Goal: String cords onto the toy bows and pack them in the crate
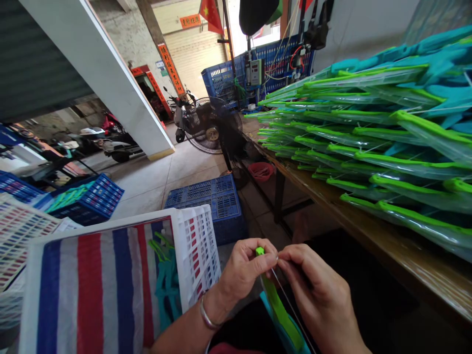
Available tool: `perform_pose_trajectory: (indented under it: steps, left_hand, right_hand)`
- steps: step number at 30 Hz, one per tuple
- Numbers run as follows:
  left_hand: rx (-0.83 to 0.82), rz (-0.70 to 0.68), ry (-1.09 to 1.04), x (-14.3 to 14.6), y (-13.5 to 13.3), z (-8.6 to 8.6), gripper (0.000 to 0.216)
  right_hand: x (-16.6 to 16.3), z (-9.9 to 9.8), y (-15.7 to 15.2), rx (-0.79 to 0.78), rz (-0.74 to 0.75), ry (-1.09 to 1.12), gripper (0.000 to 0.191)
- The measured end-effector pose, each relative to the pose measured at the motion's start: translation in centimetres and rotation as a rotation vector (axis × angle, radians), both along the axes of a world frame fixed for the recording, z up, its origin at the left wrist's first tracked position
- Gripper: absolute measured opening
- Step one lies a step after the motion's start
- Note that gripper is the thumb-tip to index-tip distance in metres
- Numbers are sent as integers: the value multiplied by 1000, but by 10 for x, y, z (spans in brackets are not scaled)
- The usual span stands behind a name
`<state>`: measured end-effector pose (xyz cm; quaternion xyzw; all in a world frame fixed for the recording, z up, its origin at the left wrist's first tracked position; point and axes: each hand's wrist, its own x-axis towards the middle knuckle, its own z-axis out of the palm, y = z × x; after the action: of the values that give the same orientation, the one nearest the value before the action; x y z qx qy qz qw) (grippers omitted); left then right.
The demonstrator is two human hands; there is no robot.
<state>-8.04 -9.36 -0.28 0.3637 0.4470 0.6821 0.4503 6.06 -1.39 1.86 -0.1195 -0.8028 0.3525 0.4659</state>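
My left hand is closed in a pinch round the top end of a green plastic piece that slants down toward my lap over a teal part. My right hand is closed right beside it, fingertips pinched on a thin pale string running down along the green piece. Both hands meet at the piece's tip. A silver bangle circles my left wrist.
A white crate lined with striped red, white and blue sheet holds green and teal pieces at my left. A wooden bench at the right carries a big stack of green and teal bagged pieces. Blue crates, a fan and scooters stand beyond.
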Motion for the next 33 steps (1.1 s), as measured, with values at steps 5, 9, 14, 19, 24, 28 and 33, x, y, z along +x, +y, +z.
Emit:
perform_pose_trajectory:
  steps: [5,9,14,19,24,28,33]
  left_hand:
    - [9,18,-67,2,1,-2,26]
    - [-10,45,-39,4,2,-1,30]
    - [-44,84,-47,9,4,-2,27]
    - [-103,138,43,10,7,-4,30]
    - [-116,131,65,9,9,-4,33]
    - [-122,152,54,11,11,-4,33]
    - [-119,141,64,12,11,-6,33]
  right_hand:
    - [-7,-5,-8,277,-165,37,13]
    - [-7,-8,-9,395,-224,20,10]
    - [-3,-6,-6,504,-307,-81,7]
    - [-1,-6,-6,541,-367,-191,9]
    - [-3,-11,-4,543,-341,-220,6]
    - [-2,-11,-2,553,-352,-239,7]
    - [4,-9,-2,558,-370,-276,16]
